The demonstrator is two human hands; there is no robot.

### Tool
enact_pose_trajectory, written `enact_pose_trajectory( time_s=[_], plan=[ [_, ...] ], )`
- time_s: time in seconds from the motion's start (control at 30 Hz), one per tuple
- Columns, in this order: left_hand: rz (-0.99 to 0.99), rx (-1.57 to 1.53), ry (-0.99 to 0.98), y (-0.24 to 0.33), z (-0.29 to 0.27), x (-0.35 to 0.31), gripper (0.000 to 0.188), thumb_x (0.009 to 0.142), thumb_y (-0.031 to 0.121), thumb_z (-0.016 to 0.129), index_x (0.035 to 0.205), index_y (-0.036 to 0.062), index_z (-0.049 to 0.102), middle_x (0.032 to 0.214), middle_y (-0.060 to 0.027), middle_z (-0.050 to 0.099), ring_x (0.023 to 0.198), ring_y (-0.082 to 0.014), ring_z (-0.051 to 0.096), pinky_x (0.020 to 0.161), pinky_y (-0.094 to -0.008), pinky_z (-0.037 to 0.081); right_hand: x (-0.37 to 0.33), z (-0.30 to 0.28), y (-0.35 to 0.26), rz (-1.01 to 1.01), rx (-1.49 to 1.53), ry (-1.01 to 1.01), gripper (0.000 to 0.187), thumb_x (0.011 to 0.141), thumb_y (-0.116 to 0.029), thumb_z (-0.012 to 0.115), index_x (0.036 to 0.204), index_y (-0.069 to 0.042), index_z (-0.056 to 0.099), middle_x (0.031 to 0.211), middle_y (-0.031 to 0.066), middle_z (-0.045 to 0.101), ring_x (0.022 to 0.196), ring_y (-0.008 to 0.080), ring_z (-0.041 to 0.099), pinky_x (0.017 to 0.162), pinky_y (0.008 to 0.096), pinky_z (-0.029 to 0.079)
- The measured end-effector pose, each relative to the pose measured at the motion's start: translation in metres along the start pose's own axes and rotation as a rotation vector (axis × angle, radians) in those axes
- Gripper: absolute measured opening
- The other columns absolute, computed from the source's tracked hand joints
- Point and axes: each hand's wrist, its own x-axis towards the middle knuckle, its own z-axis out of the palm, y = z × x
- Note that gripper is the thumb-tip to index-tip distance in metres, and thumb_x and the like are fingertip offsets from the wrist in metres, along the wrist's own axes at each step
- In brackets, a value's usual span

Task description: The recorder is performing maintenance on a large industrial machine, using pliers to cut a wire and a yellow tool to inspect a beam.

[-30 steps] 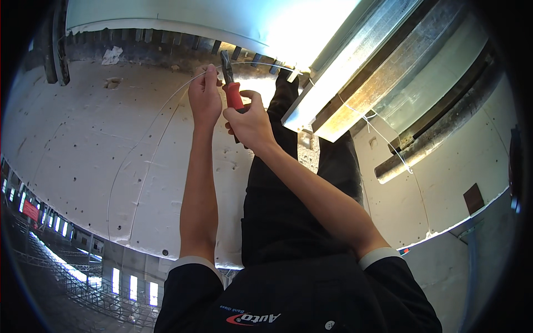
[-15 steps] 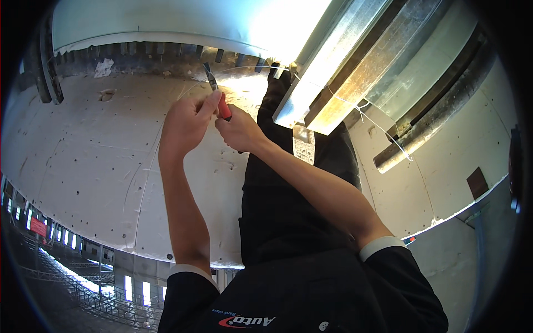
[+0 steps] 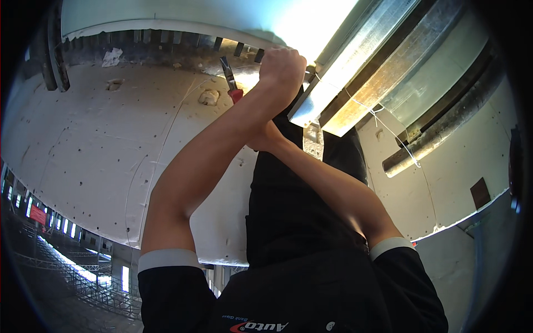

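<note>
My left hand (image 3: 283, 67) is closed in a fist beside the end of the metal beams, its back toward me; whatever its fingers hold is hidden. Behind my left forearm, my right hand (image 3: 265, 136) grips red-handled pliers (image 3: 229, 77). Their metal jaws point up and away, past the left side of my left forearm. Most of the right hand's fingers are covered by that forearm. A thin pale wire (image 3: 175, 119) runs over the white panel to the left of my arms.
Long metal beams (image 3: 355, 94) slant in from the upper right, with white wire (image 3: 377, 111) tied about them. A round pipe (image 3: 402, 160) lies to their right. White panels (image 3: 94, 150) spread beneath, pitted with small holes. Steel framework (image 3: 78, 277) shows far below at lower left.
My left hand has moved right and away from the pliers, closing into a fist near the beams. Its forearm now crosses in front of my right hand, which still grips the pliers.
</note>
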Motion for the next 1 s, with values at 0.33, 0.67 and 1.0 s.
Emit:
enact_pose_trajectory(
  time_s=[0.33,0.67,1.0],
  plan=[
    [0.141,-0.085,0.341,-0.028,0.029,-0.005,0.009,0.081,0.008,0.064,0.082,0.0091,0.073,0.086,-0.0102,0.071,0.085,-0.0269,0.071,0.072,-0.0364,0.058,0.009,0.013,0.017,-0.001,-0.150,-0.040,0.023,0.091,-0.010,0.054,0.112,-0.001,0.056,0.110,0.0203,0.064,0.108,0.0356,0.060,0.089,0.0435,0.048],
    [0.117,-0.102,0.385,-0.028,0.036,-0.010,0.012,0.085,0.010,0.061,0.084,0.0084,0.073,0.093,-0.0109,0.071,0.090,-0.0265,0.069,0.074,-0.0362,0.058,0.009,0.024,0.008,0.014,-0.079,-0.006,0.023,0.092,-0.011,0.052,0.111,0.000,0.058,0.111,0.0214,0.066,0.109,0.0390,0.061,0.090,0.0459,0.048],
    [0.105,-0.157,0.308,-0.038,0.033,-0.013,0.016,0.090,0.013,0.057,0.091,0.0092,0.073,0.096,-0.0107,0.070,0.095,-0.0263,0.068,0.080,-0.0379,0.057,0.014,-0.003,-0.015,0.326,0.061,-0.268,0.027,0.091,-0.019,0.061,0.111,-0.001,0.057,0.103,0.0183,0.066,0.096,0.0328,0.064,0.085,0.0412,0.050]
  ],
)
